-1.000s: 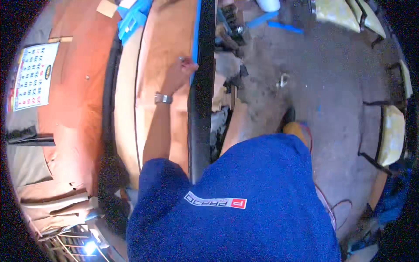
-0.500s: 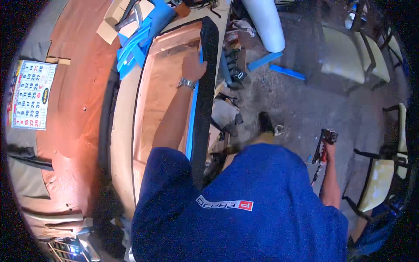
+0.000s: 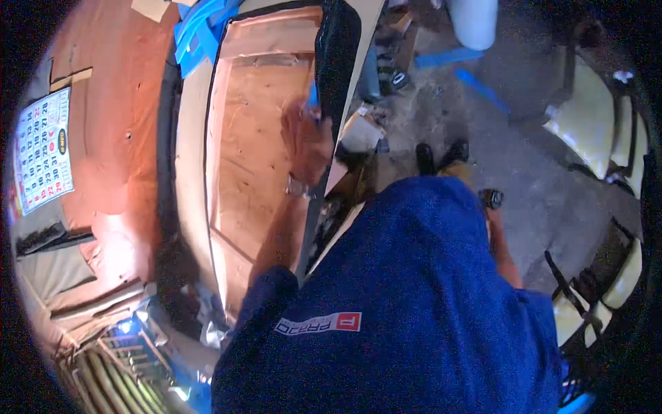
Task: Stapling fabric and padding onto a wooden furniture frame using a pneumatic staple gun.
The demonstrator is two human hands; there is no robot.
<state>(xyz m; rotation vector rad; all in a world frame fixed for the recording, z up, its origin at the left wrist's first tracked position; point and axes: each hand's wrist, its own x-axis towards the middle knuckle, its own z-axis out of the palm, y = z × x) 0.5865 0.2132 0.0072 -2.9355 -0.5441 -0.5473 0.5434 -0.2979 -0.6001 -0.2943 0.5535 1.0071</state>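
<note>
A wooden panel (image 3: 258, 145) with a raised frame and black covering (image 3: 339, 69) along its right side lies on the bench to my left. My left hand (image 3: 307, 148) is over that right side, its fingers smeared by motion. A short bit of blue strip (image 3: 313, 94) shows just beyond them. Low at my right side, my right hand (image 3: 491, 219) is closed around a staple gun (image 3: 492, 199). Only the gun's dark top end shows; my shirt hides the rest.
Cut blue strips (image 3: 203, 31) are heaped at the panel's far left corner. On the floor are more blue strips (image 3: 448, 57) and a pale roll (image 3: 474, 21). Chairs with cream seats (image 3: 586, 114) stand at the right. A calendar (image 3: 45, 148) lies at far left.
My left hand has moved nearer along the panel's edge, and the blue strip below it no longer shows. My right hand has swung closer to my body with the staple gun. The view has shifted.
</note>
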